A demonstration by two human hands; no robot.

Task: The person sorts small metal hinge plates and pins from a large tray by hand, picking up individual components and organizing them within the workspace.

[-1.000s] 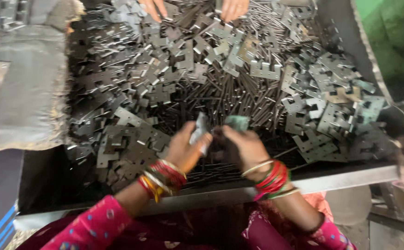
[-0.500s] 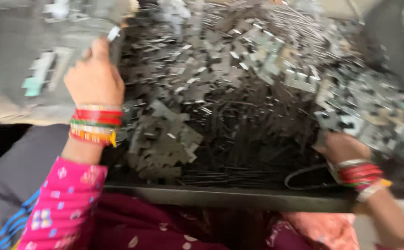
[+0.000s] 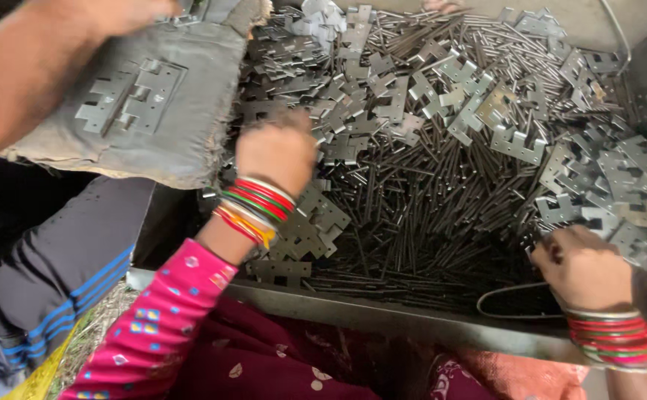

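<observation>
Fingers of the left hand (image 3: 275, 152) are curling down into the heap of flat metal brackets (image 3: 383, 104), seen from behind, so whether anything is pinched is unclear. Right hand (image 3: 581, 267) is closing around brackets at the pile's right edge, apparently gripping some. Both are working inside the steel bin (image 3: 383, 315), which is holding notched brackets over thin dark rods (image 3: 412, 215) lying mostly lengthwise away from the person. Another person's arm (image 3: 20, 67) is reaching over a grey cloth (image 3: 168, 141) bearing two brackets, left of the left hand.
</observation>
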